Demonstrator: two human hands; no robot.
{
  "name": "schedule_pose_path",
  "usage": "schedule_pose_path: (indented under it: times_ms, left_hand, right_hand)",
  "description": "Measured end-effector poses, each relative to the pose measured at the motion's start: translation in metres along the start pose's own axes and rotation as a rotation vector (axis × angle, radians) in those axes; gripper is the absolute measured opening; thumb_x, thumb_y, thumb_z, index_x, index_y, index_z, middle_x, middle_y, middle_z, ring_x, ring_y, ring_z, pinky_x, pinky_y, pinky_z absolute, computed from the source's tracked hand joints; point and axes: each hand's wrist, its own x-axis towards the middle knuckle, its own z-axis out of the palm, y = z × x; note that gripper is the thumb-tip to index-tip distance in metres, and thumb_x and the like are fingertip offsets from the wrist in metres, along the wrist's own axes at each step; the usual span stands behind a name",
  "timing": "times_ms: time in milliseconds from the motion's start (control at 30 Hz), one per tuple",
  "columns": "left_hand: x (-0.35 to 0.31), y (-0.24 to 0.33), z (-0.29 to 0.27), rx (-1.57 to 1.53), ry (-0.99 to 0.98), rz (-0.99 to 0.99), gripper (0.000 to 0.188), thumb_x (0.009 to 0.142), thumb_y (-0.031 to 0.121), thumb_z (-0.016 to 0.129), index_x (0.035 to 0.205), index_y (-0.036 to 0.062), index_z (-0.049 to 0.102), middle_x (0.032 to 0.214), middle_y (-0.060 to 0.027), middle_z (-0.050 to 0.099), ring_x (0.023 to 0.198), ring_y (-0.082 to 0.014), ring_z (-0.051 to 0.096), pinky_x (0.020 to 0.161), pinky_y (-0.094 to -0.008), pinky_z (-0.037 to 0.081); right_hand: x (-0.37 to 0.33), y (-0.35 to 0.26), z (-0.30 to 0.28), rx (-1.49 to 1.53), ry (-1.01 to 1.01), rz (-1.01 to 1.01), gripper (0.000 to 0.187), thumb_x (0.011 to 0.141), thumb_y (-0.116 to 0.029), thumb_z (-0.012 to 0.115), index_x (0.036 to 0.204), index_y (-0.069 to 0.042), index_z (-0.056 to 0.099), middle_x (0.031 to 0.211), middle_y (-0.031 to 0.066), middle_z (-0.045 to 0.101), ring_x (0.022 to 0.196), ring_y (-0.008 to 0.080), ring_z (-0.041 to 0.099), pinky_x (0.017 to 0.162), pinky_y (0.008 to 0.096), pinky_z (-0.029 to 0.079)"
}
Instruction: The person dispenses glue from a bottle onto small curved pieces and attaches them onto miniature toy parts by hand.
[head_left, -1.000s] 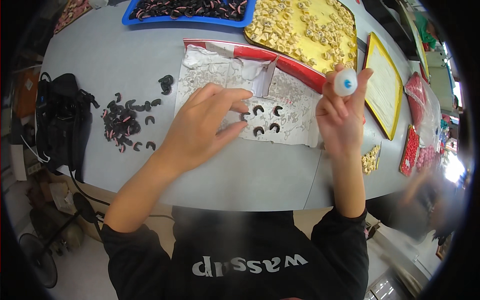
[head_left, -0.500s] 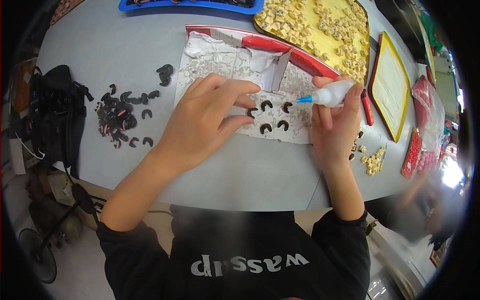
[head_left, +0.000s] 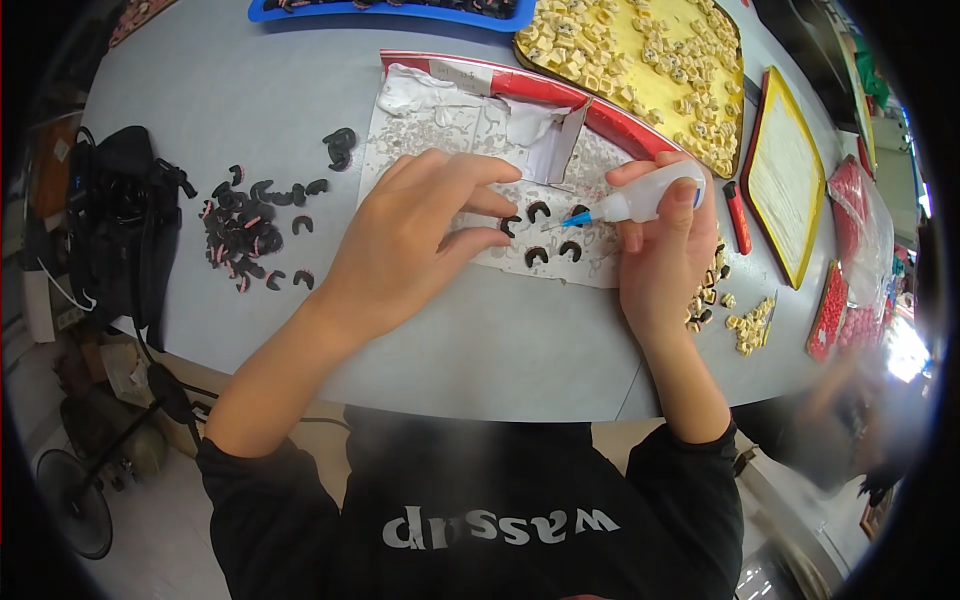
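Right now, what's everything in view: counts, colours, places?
table: one, grey, centre
cardboard: one, white-and-red, table's centre
curved pieces: five, black, on cardboard
curved-piece pile: one, black-and-pink, table's left
bag: one, black, far left
piece-filled tray: one, blue, top edge
large tray: one, yellow, upper right
pale-lined tray: one, yellow-edged, right
tool: one, red-and-black, right
small pieces: uncounted, cream, table's right
squeeze bottle: one, whitish, blue-tipped, held, right of centre
far-right clutter: uncounted, mixed colours, partly blurred
shirt: one, black, bottom
left grip: one, bare, beside curved pieces
right grip: one, bare, around bottle
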Motion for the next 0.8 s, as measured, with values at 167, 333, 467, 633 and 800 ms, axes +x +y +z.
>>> schedule_pose_path:
  times_ms: [167,333,467,633,800]
  left_hand:
    - [0.0004,-0.0004,-0.0007,0.003,0.002,-0.002,0.044,0.071,0.001,0.076,0.109,0.0043,0.056,0.090,-0.0050,0.072,0.089,-0.0207,0.064,0.083,-0.0299,0.046]
    - [0.0001,0.0005,-0.0010,-0.003,-0.002,-0.021,0.041,0.072,-0.001,0.074,0.109,0.0040,0.056,0.090,-0.0054,0.072,0.089,-0.0198,0.065,0.083,-0.0293,0.046]
    - [-0.0001,0.0008,-0.0010,-0.009,-0.009,-0.034,0.041,0.073,-0.002,0.073,0.109,0.0038,0.056,0.091,-0.0058,0.072,0.089,-0.0192,0.066,0.083,-0.0288,0.046]
    - [-0.0001,0.0012,-0.0006,-0.013,-0.010,-0.042,0.041,0.072,-0.002,0.073,0.109,0.0037,0.056,0.090,-0.0054,0.072,0.090,-0.0190,0.066,0.084,-0.0290,0.046]
    - [0.0000,0.0017,-0.0012,-0.004,-0.010,-0.036,0.041,0.072,-0.001,0.073,0.109,0.0036,0.056,0.089,-0.0049,0.073,0.090,-0.0187,0.065,0.085,-0.0297,0.045]
  right_hand:
    - [-0.0045,-0.0018,0.0081,-0.091,-0.085,0.011,0.026,0.100,-0.030,0.047,0.110,-0.007,0.041,0.093,0.0157,0.067,0.052,0.0043,0.044,0.048,0.0164,0.037]
    - [-0.0058,0.0022,0.0048,-0.144,-0.136,-0.020,0.027,0.098,-0.029,0.051,0.109,-0.007,0.040,0.094,0.0133,0.067,0.053,0.0041,0.045,0.046,0.0163,0.037]
    - [-0.0063,0.0025,0.0051,-0.178,-0.161,-0.011,0.027,0.098,-0.027,0.052,0.108,-0.007,0.039,0.094,0.0121,0.067,0.052,0.0037,0.045,0.046,0.0155,0.037]
    - [-0.0060,0.0051,0.0041,-0.191,-0.181,-0.049,0.026,0.098,-0.026,0.052,0.107,-0.006,0.039,0.094,0.0120,0.067,0.052,0.0032,0.045,0.046,0.0148,0.037]
    - [-0.0055,0.0059,0.0044,-0.192,-0.196,-0.068,0.026,0.098,-0.026,0.052,0.106,-0.005,0.039,0.094,0.0121,0.067,0.053,0.0030,0.045,0.046,0.0148,0.037]
